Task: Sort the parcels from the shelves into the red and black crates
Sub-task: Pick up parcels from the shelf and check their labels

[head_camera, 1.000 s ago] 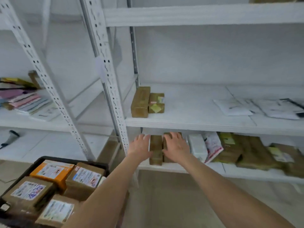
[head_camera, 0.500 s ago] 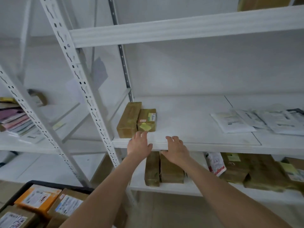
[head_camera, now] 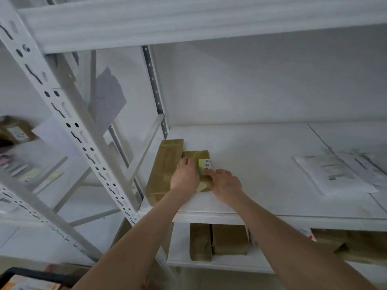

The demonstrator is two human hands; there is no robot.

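Observation:
Two brown paper parcels lie side by side at the left end of the middle shelf (head_camera: pixel 261 212). The long parcel (head_camera: pixel 165 168) runs front to back. The small parcel (head_camera: pixel 199 156) with a yellow and white label sits right of it. My left hand (head_camera: pixel 185 176) lies over the small parcel's left side, fingers curled on its top. My right hand (head_camera: pixel 225 185) holds its right front corner, fingers against the label. The black crate's rim (head_camera: pixel 31 274) shows at the bottom left with an orange parcel inside.
White plastic mailers (head_camera: pixel 335 174) lie on the same shelf to the right. The lower shelf holds more brown parcels (head_camera: pixel 217 241). A perforated white upright (head_camera: pixel 69 122) stands at the left, with a neighbouring rack of parcels (head_camera: pixel 16 130) beyond it.
Both hands left the lower-shelf parcels, rose to the middle shelf and closed round the small labelled parcel. The view tilted upward, so the crate dropped almost out of sight.

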